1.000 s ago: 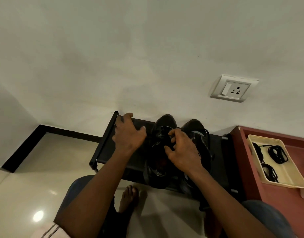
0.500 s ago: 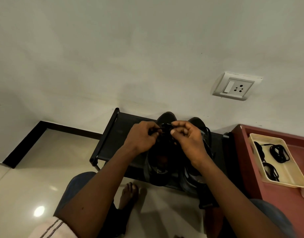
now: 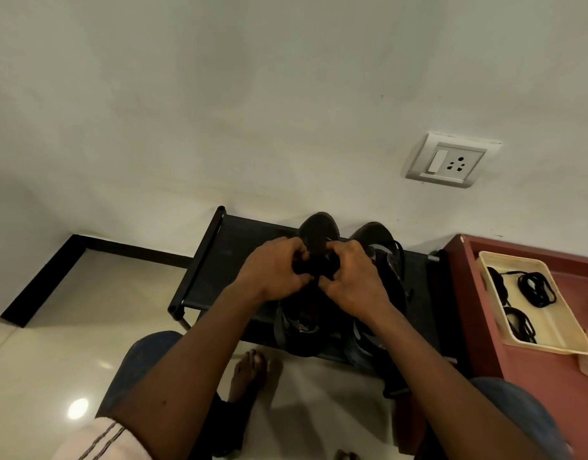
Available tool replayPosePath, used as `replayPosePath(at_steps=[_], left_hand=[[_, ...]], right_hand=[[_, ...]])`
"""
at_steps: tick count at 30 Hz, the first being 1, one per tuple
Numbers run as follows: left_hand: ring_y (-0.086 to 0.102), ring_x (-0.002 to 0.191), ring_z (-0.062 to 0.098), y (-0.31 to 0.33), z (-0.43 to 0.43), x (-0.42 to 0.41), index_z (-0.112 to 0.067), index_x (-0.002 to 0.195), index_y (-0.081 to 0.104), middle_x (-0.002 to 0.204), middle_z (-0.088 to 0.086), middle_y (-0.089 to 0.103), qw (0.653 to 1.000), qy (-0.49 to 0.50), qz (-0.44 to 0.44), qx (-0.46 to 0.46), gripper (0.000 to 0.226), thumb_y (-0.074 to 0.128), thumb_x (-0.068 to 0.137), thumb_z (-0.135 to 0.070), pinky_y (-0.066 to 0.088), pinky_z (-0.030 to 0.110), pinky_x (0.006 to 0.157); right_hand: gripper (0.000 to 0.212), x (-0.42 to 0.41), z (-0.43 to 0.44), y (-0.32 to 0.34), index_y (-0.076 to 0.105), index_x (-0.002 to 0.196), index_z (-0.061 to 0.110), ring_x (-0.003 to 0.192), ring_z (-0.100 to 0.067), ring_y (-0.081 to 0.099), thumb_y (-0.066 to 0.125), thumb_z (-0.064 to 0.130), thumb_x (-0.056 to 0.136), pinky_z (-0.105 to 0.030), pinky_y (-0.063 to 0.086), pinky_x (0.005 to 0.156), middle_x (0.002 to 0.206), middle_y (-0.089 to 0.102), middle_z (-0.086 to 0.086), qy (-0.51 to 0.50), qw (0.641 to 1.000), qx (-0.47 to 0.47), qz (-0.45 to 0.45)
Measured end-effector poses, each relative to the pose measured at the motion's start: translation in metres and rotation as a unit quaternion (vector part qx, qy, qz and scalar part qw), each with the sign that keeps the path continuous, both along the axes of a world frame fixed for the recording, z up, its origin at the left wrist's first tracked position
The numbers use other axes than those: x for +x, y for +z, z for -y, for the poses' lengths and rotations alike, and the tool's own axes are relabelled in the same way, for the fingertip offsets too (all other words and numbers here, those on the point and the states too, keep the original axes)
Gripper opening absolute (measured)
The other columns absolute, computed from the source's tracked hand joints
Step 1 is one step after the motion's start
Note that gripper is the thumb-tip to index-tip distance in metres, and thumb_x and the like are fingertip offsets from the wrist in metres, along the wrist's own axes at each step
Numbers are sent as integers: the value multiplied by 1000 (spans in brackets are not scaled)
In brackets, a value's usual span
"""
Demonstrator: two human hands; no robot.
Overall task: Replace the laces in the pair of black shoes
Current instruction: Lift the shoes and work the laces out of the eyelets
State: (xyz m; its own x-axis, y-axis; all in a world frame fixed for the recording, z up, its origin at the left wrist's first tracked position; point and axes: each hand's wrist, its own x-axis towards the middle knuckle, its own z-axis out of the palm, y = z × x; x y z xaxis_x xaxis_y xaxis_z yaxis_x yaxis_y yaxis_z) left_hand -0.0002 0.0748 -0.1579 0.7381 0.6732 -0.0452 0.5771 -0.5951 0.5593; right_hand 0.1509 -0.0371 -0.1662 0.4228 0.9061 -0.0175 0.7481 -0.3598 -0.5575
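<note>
2 black shoes sit side by side on a low black rack (image 3: 219,277), toes at its far edge. The left shoe (image 3: 319,227) shows its rounded toe and, at the near end, its open heel. Its lacing area is covered by the left hand (image 3: 272,273) and right hand (image 3: 355,277), which seem to pinch a dark lace (image 3: 314,267), though black on black blurs it. The right shoe (image 3: 374,232) lies just beside it. 3 coiled black laces (image 3: 536,288) lie in a cream tray (image 3: 551,340), well apart.

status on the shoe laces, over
Left hand, right hand both pinching the lace on one black shoe. Other shoe beside it on the rack. Coiled laces in tray, nothing blocking.
</note>
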Motion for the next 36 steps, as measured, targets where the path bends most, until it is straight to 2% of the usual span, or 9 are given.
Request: replayPosePath(at_steps=[4,8,12,17,21,24,29,32,36], left_hand=[[57,88,14,-8,6,6,-31,104,53,99,-8,56,999,22,-6,49,32,76,81,-30,51,32,77],[62,89,13,-11,3,1,-30,102,57,98,-9,65,998,55,33,0,30,76,79,-23,50,29,77],[63,91,13,-10,5,-2,-32,108,61,102,-10,66,998,52,28,31,30,74,82,-23,54,33,81],[56,95,7,-16,13,1,-37,115,60,106,-15,57,993,31,66,91,28,71,89,-38,50,28,80],[56,99,11,-12,14,9,-31,108,66,104,-12,62,990,23,79,118,18,72,91,-35,51,32,85],[62,94,10,-8,11,11,-27,100,70,97,-13,69,990,34,117,69,13,75,88,-28,53,38,90],[70,81,1,-6,7,13,-28,94,72,85,-13,73,968,76,210,-114,17,77,85,-13,61,34,85],[69,85,1,-9,6,16,-33,107,73,89,-13,73,978,62,172,-104,27,73,86,-16,59,37,89],[72,89,4,-10,6,17,-32,95,78,90,-15,76,959,97,217,-154,18,75,89,-15,60,41,93]], right_hand=[[67,-3,2,1,44,142,32,95,-17,57,76,23,83,-23,46,74,128,39,4,-22,1000,7,-6],[58,-2,7,1,49,138,32,99,-15,54,71,18,86,-27,48,82,125,44,3,-19,1000,9,5],[39,-5,10,2,63,130,28,108,-16,60,71,21,92,-37,55,96,123,59,5,-7,1000,25,8],[8,1,9,4,73,100,27,89,-4,67,76,25,93,-34,60,85,99,70,13,-50,991,97,-71],[27,1,4,9,73,113,26,82,-2,69,77,13,90,-29,60,85,95,72,15,-38,987,96,-123],[36,-1,1,9,72,124,24,79,-7,68,76,10,90,-29,60,83,95,72,11,-19,990,95,-105],[31,5,-4,8,74,125,21,82,-8,66,72,13,95,-26,58,82,94,71,7,-20,991,83,-99],[26,6,-4,10,73,125,19,89,-10,66,69,19,99,-27,56,87,103,72,3,0,996,52,-79],[16,14,-1,14,75,113,20,87,-7,65,70,19,98,-20,52,80,100,70,6,9,998,44,-52]])
